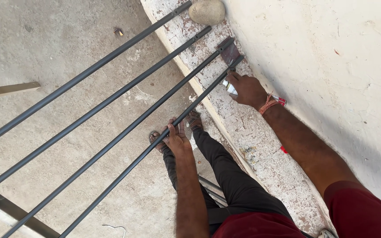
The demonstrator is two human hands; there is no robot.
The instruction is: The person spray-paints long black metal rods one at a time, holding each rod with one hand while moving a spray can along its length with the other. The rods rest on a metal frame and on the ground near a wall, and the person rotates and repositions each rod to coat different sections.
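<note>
Left hand [176, 137] grips the nearest of 4 dark rods [124, 169] mid-length. Rod axis runs near-left to far-right, tip on the ledge [243, 132]. Right hand [248, 90], closed around a small tool [230, 87] (type unclear), sits at that tip.

Those four bars [111, 119] look like matt dark-grey metal, smooth all the way along. The ledge [252, 132] they rest on is rough plaster with flaking, stained paint — the wall [331, 53] at upper right is chalky too. Floor [45, 44] is coarse bare concrete, the stone [207, 11] up top smooth and dull.
</note>
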